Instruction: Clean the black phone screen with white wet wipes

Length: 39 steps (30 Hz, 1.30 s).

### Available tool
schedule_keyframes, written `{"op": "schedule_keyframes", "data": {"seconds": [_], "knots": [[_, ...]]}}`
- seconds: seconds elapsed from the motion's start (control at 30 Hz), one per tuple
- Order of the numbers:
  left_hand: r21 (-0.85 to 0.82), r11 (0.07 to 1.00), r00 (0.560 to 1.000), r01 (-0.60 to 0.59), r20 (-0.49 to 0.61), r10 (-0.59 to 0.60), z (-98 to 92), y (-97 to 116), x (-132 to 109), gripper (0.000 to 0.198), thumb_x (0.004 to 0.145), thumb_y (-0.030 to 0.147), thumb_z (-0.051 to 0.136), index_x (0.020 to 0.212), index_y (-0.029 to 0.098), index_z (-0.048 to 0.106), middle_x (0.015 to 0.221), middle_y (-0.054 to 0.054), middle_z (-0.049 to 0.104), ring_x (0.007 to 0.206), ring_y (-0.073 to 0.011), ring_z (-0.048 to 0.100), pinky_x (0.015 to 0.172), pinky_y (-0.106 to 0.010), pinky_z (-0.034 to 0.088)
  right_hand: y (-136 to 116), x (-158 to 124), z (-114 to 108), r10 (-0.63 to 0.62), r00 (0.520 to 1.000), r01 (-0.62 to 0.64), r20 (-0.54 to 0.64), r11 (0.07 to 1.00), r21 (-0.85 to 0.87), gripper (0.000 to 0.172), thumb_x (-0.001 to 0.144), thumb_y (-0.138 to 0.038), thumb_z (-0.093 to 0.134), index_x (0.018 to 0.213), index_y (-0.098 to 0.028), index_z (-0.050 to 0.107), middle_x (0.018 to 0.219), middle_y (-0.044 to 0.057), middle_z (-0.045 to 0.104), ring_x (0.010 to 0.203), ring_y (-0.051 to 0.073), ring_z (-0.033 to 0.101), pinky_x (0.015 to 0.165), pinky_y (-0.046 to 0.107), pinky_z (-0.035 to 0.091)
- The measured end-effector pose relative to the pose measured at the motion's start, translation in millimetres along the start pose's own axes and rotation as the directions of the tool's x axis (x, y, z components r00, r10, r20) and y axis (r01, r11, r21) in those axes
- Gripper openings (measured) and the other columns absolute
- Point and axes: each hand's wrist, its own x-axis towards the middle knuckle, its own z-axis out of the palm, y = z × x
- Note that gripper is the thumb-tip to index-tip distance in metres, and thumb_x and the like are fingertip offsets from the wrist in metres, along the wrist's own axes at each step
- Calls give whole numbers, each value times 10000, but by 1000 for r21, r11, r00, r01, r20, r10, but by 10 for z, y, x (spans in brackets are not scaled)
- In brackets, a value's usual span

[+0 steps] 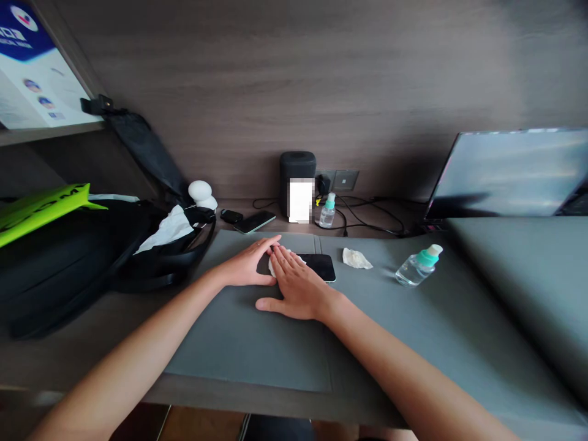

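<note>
Covering phone (322, 267) partly, hands (297, 285) apparently touch tissue (271, 267).

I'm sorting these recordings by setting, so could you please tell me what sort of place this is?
Probably a personal work desk, set against a wood-grain wall: it has a gray desk mat, a screen and a wall socket behind.

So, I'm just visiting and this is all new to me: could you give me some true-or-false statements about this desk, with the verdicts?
1. The right hand rests on a white tissue over the smartphone. True.
2. A crumpled tissue lies between the smartphone and the larger spray bottle. True.
3. The left hand holds the larger spray bottle. False: it is beside the right hand.
4. The black bag is right of both hands. False: it is left of them.
</note>
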Motion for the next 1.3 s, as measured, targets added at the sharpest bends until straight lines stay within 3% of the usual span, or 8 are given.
{"op": "schedule_keyframes", "data": {"seconds": [0.23,0.4,0.63,0.9,1.1,1.3], "knots": [[45,999,1000,20,7,-20,10,-6,-1,970,702,343,815,1504,289,272,1399,-109,487,1253,-282,504,1095,-473,383,2,-159,-57,0,1000,0,29,1000,4,1106,847,-834,241,1506,54,239,1582,247,140,1485,339,77,1217,465,151],[115,993,1000,15,17,-17,-1,6,7,817,782,381,754,1479,298,335,1325,-89,536,1243,-265,502,1089,-457,386,123,-374,-140,48,998,-48,50,999,2,1088,848,-830,262,1523,22,212,1585,237,137,1484,343,70,1207,508,167],[124,992,1000,-1,21,-1,0,9,18,787,796,364,743,1473,297,347,1319,-84,547,1228,-261,505,1081,-450,383,339,-543,-245,176,971,-183,161,983,32,1059,864,-810,280,1542,-8,143,1601,207,35,1483,338,10,1213,510,126],[72,997,1000,6,0,-6,14,-3,48,794,769,352,768,1456,261,381,1282,-94,568,1208,-263,516,1076,-446,382,335,-243,-312,233,939,-261,251,962,85,1114,843,-834,241,1529,33,106,1593,216,-2,1480,341,-31,1217,478,56],[28,1000,1000,-8,-27,9,31,-17,57,830,732,283,783,1457,271,378,1298,-96,567,1199,-277,533,1041,-445,422,107,26,-194,176,964,-197,201,976,90,1164,822,-856,226,1518,68,106,1581,246,19,1480,357,-17,1212,504,77],[31,999,1000,18,-21,-17,46,-19,40,839,731,321,788,1458,271,373,1381,-100,516,1242,-276,506,1075,-446,397,-63,-27,-157,112,980,-128,166,988,90,1165,826,-851,241,1513,82,120,1579,250,27,1478,374,6,1212,509,100]]}}
